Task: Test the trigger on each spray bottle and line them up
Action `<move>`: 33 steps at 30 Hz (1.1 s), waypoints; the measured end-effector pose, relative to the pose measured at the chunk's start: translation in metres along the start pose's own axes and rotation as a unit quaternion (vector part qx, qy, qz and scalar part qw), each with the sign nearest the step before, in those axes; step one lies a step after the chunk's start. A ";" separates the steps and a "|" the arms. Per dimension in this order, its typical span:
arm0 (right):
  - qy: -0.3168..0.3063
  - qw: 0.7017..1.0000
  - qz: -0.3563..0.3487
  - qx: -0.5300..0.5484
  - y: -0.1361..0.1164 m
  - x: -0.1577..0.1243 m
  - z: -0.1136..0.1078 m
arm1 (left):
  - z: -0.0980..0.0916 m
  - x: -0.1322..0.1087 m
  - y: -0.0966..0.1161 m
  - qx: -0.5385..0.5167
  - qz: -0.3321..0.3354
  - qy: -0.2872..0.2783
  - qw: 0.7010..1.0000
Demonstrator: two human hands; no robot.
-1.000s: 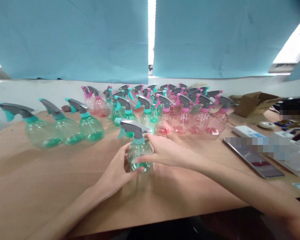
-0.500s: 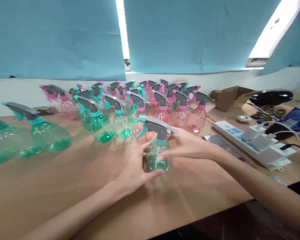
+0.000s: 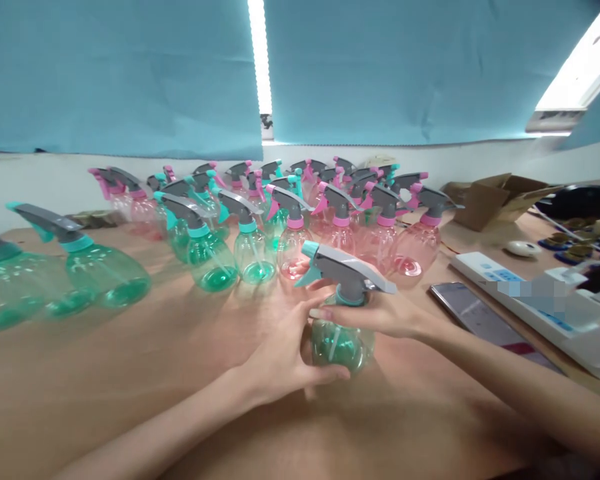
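A clear green spray bottle (image 3: 341, 347) with a grey trigger head and turquoise collar stands close in front of me, slightly tilted. My left hand (image 3: 285, 353) is wrapped round its lower left side, thumb across the front. Up by the neck, my right hand (image 3: 375, 310) grips the bottle from the right, its thumb reaching over the front just below the collar. Some fingers of both hands are hidden behind the bottle. Just beyond the hands stand a pink spray bottle (image 3: 293, 250) and a green spray bottle (image 3: 257, 260).
Several more green and pink spray bottles fill the table's back, with green bottles (image 3: 107, 273) at left. On the right lie a phone (image 3: 473, 320), a white power strip (image 3: 510, 293), a white mouse (image 3: 523, 249) and an open cardboard box (image 3: 500, 200).
The view has shifted, so most things sit differently in frame. My right hand has moved higher on the bottle, toward its neck, while my left hand keeps its hold low.
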State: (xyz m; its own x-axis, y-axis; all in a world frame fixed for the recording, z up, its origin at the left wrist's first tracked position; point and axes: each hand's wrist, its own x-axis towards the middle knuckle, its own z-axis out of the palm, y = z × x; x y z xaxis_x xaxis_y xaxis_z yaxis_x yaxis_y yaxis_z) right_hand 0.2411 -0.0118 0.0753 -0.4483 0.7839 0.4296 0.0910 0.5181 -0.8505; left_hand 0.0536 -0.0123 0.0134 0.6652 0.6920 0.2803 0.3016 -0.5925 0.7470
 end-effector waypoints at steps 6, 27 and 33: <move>-0.028 0.999 -0.032 -0.027 0.002 0.004 0.009 | -0.016 -0.006 0.000 -0.018 0.005 -0.052 0.998; 0.020 0.999 -0.021 -0.021 0.010 0.021 0.007 | -0.044 -0.026 -0.027 0.261 -0.032 -0.078 0.962; 0.020 0.999 0.009 -0.040 0.005 0.021 0.007 | -0.044 -0.025 -0.028 0.274 -0.038 -0.075 0.958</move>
State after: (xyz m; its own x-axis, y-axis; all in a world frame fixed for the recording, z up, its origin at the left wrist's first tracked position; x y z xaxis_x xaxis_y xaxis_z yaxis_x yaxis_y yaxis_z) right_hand 0.2260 0.0052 0.0780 -0.4103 0.8059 0.4268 0.1709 0.5277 -0.8321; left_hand -0.0015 0.0050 0.0114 0.7045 0.6999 0.1172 0.6395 -0.6978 0.3226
